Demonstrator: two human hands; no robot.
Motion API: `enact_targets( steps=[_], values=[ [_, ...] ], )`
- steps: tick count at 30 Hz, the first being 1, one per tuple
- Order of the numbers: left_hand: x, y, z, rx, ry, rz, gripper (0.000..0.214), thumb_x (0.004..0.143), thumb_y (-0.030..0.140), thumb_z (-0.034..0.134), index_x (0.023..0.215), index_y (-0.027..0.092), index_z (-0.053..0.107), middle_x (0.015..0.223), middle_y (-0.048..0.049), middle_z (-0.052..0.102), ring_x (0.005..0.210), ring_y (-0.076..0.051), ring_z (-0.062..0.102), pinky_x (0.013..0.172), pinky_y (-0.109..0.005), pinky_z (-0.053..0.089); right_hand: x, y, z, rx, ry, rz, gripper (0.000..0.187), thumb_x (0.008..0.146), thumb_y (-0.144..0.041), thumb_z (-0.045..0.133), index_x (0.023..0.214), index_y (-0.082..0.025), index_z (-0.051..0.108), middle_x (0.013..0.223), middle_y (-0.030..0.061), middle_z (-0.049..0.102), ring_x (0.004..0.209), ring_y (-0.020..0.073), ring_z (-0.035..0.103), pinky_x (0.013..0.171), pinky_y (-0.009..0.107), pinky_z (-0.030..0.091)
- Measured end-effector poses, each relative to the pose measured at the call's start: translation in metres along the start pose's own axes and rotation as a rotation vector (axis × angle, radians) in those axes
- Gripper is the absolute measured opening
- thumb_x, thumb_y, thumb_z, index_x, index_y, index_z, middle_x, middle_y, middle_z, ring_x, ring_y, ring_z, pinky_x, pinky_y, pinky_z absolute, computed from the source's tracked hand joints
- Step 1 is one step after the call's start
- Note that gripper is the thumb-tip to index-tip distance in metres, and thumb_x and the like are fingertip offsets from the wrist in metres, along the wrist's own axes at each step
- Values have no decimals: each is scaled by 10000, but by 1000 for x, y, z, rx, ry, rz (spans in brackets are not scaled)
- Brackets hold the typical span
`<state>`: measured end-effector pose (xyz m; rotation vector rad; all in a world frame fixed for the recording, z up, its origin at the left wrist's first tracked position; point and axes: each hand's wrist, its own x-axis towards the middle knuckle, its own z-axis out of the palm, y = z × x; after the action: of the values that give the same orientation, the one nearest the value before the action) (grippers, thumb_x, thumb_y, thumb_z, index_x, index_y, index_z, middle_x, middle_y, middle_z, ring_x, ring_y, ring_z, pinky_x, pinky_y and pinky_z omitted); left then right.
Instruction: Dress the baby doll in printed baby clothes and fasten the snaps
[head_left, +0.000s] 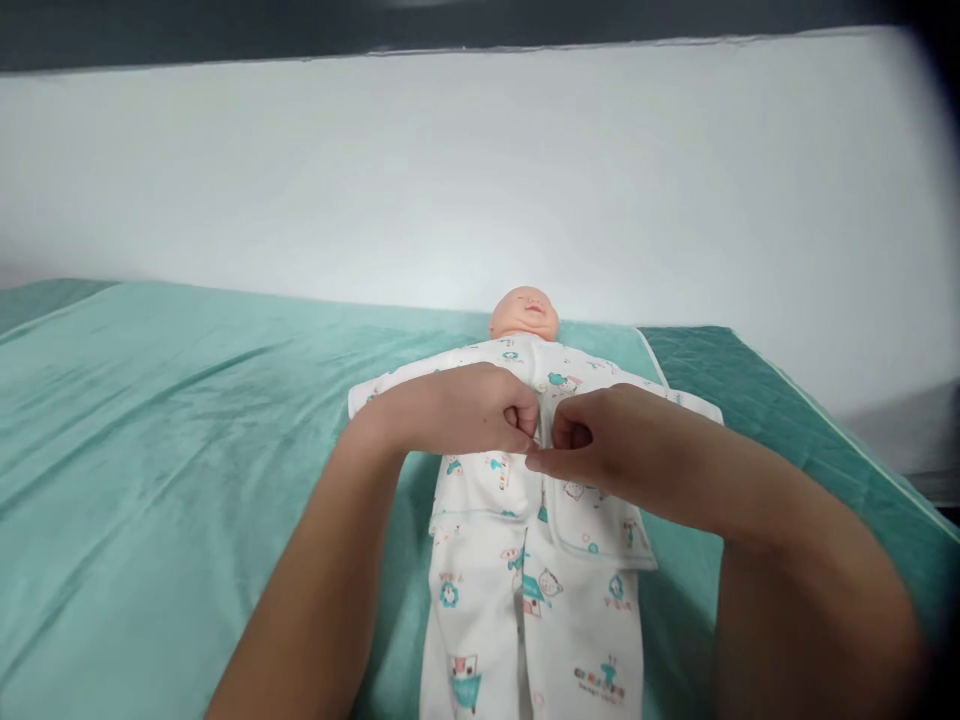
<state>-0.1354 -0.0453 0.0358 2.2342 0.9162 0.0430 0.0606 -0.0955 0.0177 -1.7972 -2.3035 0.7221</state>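
Note:
A baby doll (526, 312) lies on its back, its head at the far end. It wears a white printed jacket (480, 490) with sleeves spread to both sides, and matching trousers (480, 620) below. Over the chest, my left hand (491, 408) pinches the jacket's front edge. Facing it, my right hand (592, 435) is closed in a pinch on the opposite front edge, thumb nearly touching the left fingers. Under the hands the jacket front hangs apart in two flaps. Whatever fastener lies between the fingertips is hidden.
A light green blanket (187, 450) with soft creases covers the bed under the doll. Darker green quilted fabric (697, 360) shows at the right. A white wall (450, 180) rises right behind the doll's head.

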Motion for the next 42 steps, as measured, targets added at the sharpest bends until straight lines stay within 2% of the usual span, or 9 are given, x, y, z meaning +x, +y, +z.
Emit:
enact_targets(
  steps=[5,9,13,15,17,20,25,31,42],
  values=[
    [-10,-2,16,-81,116,45,127,798,266,552,707,198,609,696,14,590,604,-118,471,521,-253,305,-6,-15,11,-80,67,-27,343,768,-242,572,512,-195,349,488,-19,377,457,92,252,469,306,161],
    [-18,-13,44,-226,340,77,161,840,299,549,723,192,581,633,37,484,588,-104,400,542,-240,292,-10,-11,27,-5,183,-20,285,733,-168,520,529,-198,324,487,-29,357,482,103,233,472,302,160],
    [-21,-24,67,-402,504,118,195,859,356,578,779,179,591,695,32,495,628,-100,405,578,-235,316,-15,5,40,358,214,-51,235,806,-230,523,602,-202,409,553,-37,458,529,103,374,498,260,261],
    [-21,-24,72,-441,541,149,192,867,353,583,793,176,591,731,24,525,643,-98,415,591,-236,324,-17,12,43,599,201,-88,247,862,-304,529,645,-203,468,584,-35,500,559,107,443,532,251,324],
    [-21,-22,73,-462,572,157,188,877,347,581,801,176,589,732,25,526,639,-93,418,589,-232,325,-18,15,44,790,232,-123,276,893,-379,536,683,-201,512,585,-40,489,554,105,446,537,249,345],
    [-21,-16,73,-510,547,119,201,885,363,580,802,180,576,652,45,468,573,-78,391,537,-222,299,-17,12,48,892,302,-154,274,908,-393,547,721,-193,558,570,-51,452,533,93,398,509,242,315],
    [-24,-13,71,-558,452,78,222,890,366,581,767,183,550,582,61,418,516,-64,366,486,-214,264,-12,5,57,800,317,-153,299,933,-344,520,680,-187,544,547,-53,446,540,89,384,512,244,295],
    [-24,-18,69,-679,361,108,211,889,363,586,791,178,558,574,60,412,531,-72,372,496,-222,276,-12,4,59,716,307,-173,344,952,-337,488,647,-188,545,555,-43,501,541,94,443,537,251,334],
    [-23,-22,69,-591,361,36,240,895,400,567,794,182,565,605,46,446,538,-80,415,509,-230,292,-10,11,55,871,218,-136,329,948,-410,518,730,-189,629,596,-15,612,512,85,503,504,226,348]
  ],
)
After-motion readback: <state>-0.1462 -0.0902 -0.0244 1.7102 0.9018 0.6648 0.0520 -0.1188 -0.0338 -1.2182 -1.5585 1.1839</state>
